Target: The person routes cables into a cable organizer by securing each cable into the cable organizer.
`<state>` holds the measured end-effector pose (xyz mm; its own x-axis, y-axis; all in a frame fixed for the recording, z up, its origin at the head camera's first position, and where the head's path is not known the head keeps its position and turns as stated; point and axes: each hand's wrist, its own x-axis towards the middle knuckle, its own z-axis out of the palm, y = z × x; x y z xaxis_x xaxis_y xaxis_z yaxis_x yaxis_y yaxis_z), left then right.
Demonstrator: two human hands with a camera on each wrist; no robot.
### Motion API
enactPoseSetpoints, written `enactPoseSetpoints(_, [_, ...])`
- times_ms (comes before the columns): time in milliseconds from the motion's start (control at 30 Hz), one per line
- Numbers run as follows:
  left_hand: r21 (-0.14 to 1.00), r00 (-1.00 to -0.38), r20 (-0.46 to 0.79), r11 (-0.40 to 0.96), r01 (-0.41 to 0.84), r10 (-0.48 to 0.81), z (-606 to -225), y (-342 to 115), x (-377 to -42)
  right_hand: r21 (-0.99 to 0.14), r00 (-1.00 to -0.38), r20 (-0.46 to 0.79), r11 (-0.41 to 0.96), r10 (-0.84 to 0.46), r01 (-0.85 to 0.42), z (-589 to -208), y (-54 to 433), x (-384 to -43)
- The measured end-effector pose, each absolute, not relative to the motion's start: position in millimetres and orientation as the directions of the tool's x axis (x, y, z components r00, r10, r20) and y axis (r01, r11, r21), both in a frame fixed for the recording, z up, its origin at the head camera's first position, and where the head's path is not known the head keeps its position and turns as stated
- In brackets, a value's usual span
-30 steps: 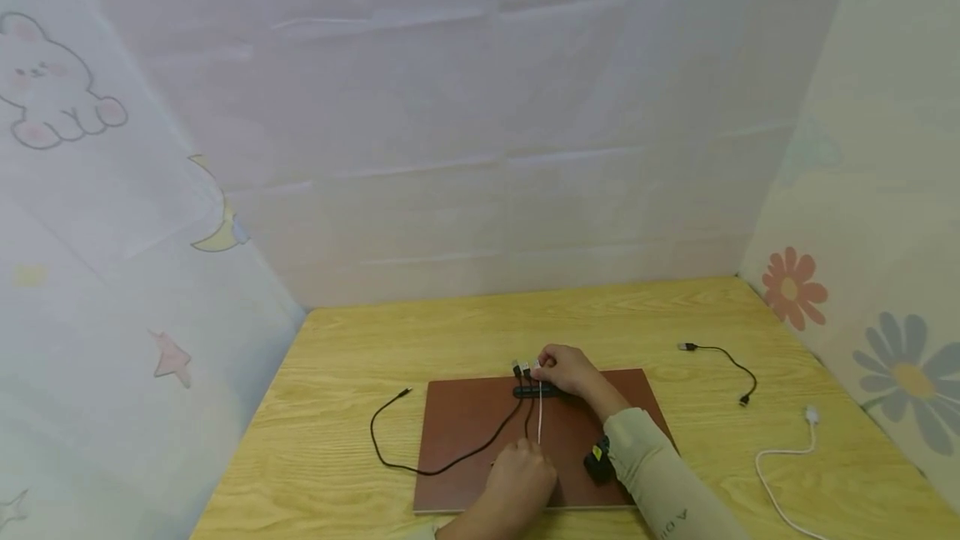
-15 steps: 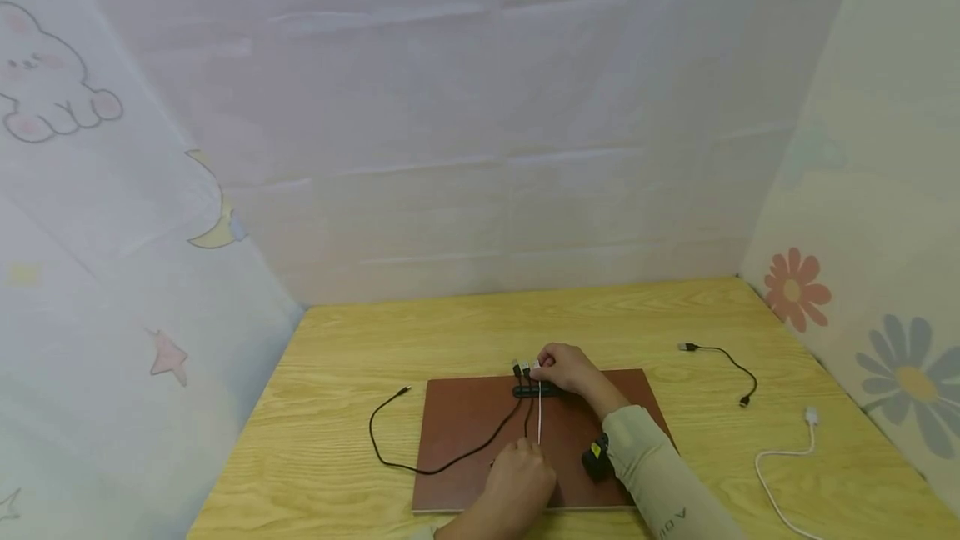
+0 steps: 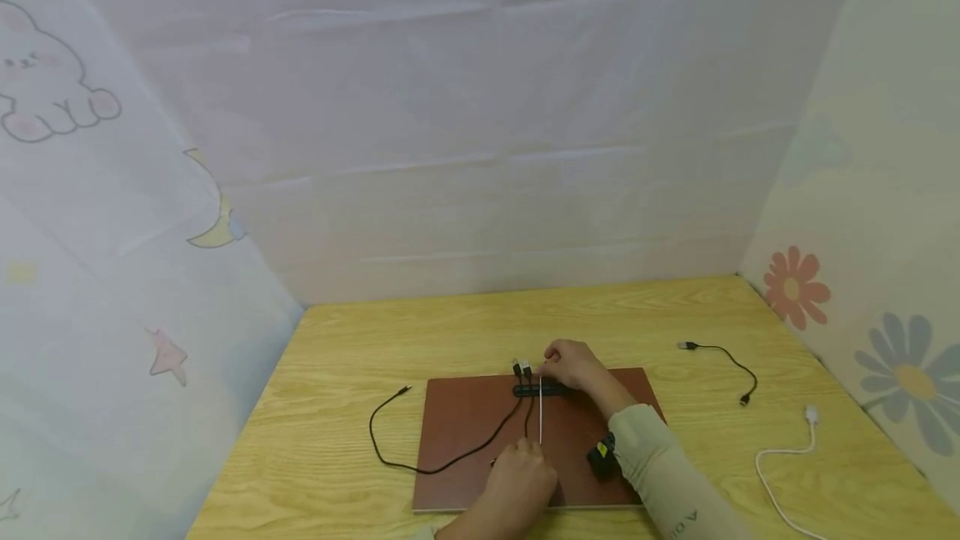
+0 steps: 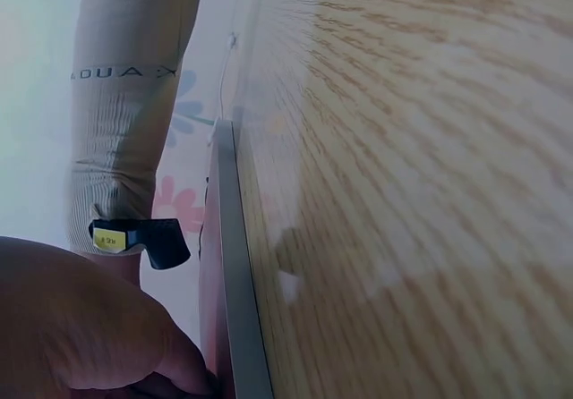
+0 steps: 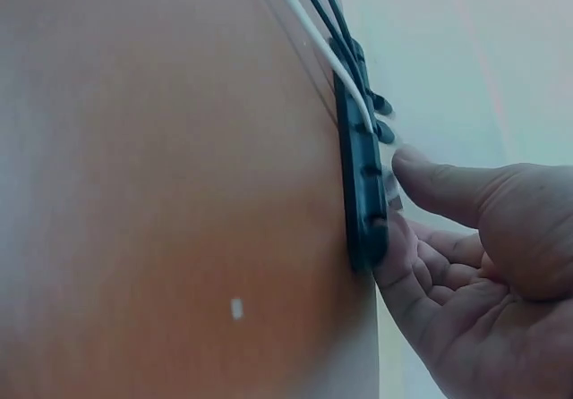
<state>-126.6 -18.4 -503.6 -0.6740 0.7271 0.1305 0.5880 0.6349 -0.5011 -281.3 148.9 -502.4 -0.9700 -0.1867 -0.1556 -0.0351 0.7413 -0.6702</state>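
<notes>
Left hand [image 3: 521,477] is gripping white cable [image 3: 541,417], likely straightening it through cable holder [image 5: 362,184]; right hand [image 3: 574,365] is holding fingers parted.

Pale, creased wall covering [image 3: 420,107] is enclosing a wood-grain table [image 3: 337,357] on three sides — a cartoon bear [image 3: 52,94] and printed flowers [image 3: 792,288] are decorating it — making a small booth; whether in a home is staying unclear.

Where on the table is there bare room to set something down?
Bare table: the strip along the back wall, behind the brown board, and the area left of the long black cable. Crowded: the board, with cable holder, plugs and right hand at its far edge, left hand toward its near edge.
</notes>
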Motion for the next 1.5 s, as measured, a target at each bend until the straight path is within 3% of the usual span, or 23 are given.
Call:
enactPoseSetpoints(233, [-0.524, -0.688, 0.16, 0.651, 0.549, 0.708, -506, -19, -123, -0.65, -0.98, -0.111, 0.758, -0.164, -0.053, -498, 178, -283])
enactPoseSetpoints(667, [-0.455, -0.765, 0.129, 0.723, 0.52, 0.631, -502, -17, -122, -0.562, -0.988, -0.065, 0.823, -0.139, -0.079, -477, 254, -282])
enactPoseSetpoints(1033, [-0.476, -0.734, 0.188, 0.715, 0.513, 0.652, -506, -12, -122, -0.503, -0.988, -0.07, 0.86, -0.139, -0.085, -469, 289, -273])
enactPoseSetpoints(1500, [-0.494, -0.748, 0.149, 0.704, 0.511, 0.647, -504, -6, -119, -0.423, -0.984, -0.134, 0.905, -0.115, -0.048, -474, 346, -273])
